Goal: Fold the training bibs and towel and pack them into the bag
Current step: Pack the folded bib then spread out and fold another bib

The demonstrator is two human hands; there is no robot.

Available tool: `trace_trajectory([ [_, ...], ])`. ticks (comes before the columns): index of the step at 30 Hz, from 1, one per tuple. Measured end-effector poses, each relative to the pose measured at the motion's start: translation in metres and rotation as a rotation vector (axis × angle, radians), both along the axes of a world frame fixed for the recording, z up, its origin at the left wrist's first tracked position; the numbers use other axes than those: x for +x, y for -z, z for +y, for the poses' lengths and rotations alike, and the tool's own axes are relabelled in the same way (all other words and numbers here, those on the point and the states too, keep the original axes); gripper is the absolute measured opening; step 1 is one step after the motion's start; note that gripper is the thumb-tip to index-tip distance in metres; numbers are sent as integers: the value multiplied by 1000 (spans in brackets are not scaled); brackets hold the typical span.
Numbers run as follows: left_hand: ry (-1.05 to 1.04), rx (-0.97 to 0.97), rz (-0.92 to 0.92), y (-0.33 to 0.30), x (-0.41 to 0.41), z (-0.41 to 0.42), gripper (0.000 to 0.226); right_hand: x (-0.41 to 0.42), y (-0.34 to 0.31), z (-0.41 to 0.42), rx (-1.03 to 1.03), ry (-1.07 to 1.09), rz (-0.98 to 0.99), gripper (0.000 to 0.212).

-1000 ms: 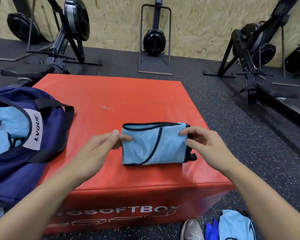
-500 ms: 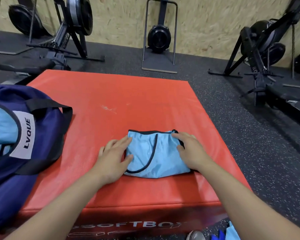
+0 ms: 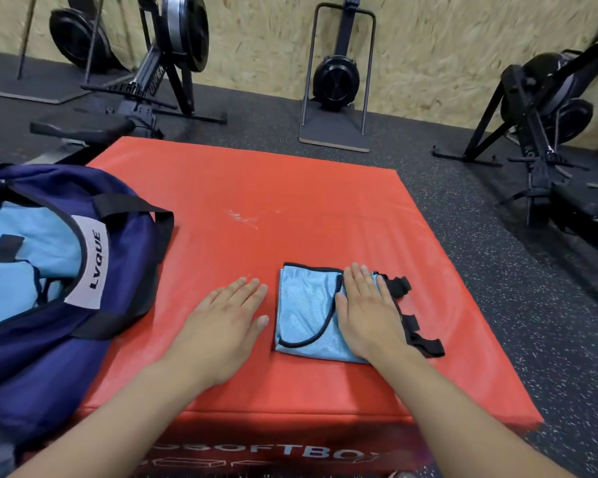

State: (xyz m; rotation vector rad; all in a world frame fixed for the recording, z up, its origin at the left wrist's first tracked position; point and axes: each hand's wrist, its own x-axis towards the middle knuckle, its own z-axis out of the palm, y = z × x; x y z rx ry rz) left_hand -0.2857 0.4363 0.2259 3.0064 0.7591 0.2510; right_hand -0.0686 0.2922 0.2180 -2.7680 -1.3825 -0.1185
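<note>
Pressing flat, the right hand smooths a folded blue bib at lower centre; the left hand lies flat, empty, beside it. Blue bibs already sit in the navy bag at left; this one likely goes next.

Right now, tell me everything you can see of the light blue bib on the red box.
The folded bib is a light blue, mesh-looking fabric piped in black, folded into a compact, roughly rectangular packet. Black straps stick out along its right side. It lies flat on the red soft box, near the front right. The right hand presses flat on its right half, fingers straight. The left hand rests on the box beside it, not touching it.
</note>
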Motion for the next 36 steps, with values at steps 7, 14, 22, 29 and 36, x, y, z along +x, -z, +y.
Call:
trace_trajectory([
  [7, 20, -18, -45, -1, -26, 6, 71, -33, 2, 22, 37, -136, 187, 61],
  [14, 29, 71, -60, -8, -36, 5, 57, -47, 5, 44, 55, -168, 156, 71],
  [22, 42, 102, -92, -5, -40, 7, 57, -67, 5, 59, 58, -184, 186, 63],
  [29, 61, 122, -104, -7, -34, 6, 55, -82, 8, 61, 70, -237, 187, 85],
  [36, 105, 96, -87, -7, -10, -2, 55, -29, -5, 23, 47, -26, 129, 62],
])
